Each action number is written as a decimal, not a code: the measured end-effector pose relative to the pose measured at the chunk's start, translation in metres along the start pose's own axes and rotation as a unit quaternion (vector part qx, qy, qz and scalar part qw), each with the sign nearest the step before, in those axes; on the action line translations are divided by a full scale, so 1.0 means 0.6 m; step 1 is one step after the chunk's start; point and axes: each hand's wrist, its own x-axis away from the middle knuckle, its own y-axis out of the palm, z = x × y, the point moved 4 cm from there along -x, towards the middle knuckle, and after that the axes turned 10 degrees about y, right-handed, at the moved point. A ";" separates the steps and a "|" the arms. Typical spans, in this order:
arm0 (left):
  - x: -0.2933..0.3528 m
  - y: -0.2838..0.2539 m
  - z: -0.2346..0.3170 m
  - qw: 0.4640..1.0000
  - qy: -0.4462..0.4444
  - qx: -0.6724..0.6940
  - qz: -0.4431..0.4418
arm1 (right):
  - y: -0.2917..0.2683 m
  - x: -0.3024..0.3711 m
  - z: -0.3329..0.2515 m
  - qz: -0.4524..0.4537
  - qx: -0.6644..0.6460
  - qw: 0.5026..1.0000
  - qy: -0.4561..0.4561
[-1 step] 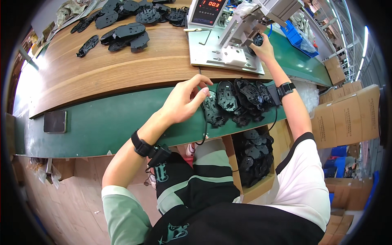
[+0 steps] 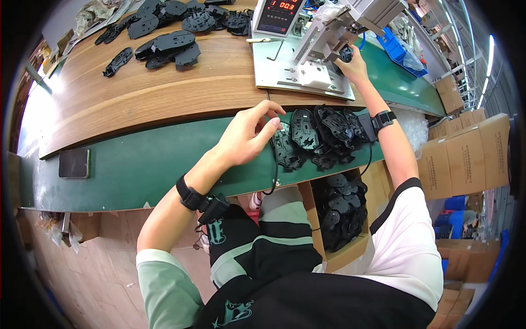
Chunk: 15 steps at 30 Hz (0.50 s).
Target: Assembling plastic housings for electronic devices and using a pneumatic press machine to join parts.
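My left hand (image 2: 247,133) hovers over the green bench edge, fingers loosely curled and apart, holding nothing. Just right of its fingertips lie several black plastic shell parts (image 2: 305,129), shaped like computer mouse bases, in an overlapping row. My right hand (image 2: 354,67) reaches forward to the side of a metal bench press (image 2: 323,46), its fingers closed around a small black rounded piece (image 2: 346,53). Whether that piece is loose or part of the press cannot be seen. A white block fixture (image 2: 319,75) sits on the press's pale base plate beside this hand.
More black shells (image 2: 167,48) lie on the wooden board (image 2: 219,71). A control box with red digits (image 2: 279,16) stands behind. A phone (image 2: 74,163) lies at left. Below the bench, a carton (image 2: 350,257) holds black parts. Cartons (image 2: 466,156) and a blue bin (image 2: 402,52) are at right.
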 end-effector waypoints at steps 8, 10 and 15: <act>0.005 -0.006 -0.002 1.000 0.003 -0.003 0.014 | -0.004 0.019 -0.025 0.008 -0.028 0.999 -0.029; 0.001 -0.003 -0.007 1.000 0.003 -0.002 0.009 | -0.010 0.018 -0.019 0.020 -0.019 0.999 -0.023; 0.003 -0.003 -0.006 1.000 -0.002 -0.007 0.006 | -0.007 0.020 -0.012 0.017 -0.013 1.000 -0.018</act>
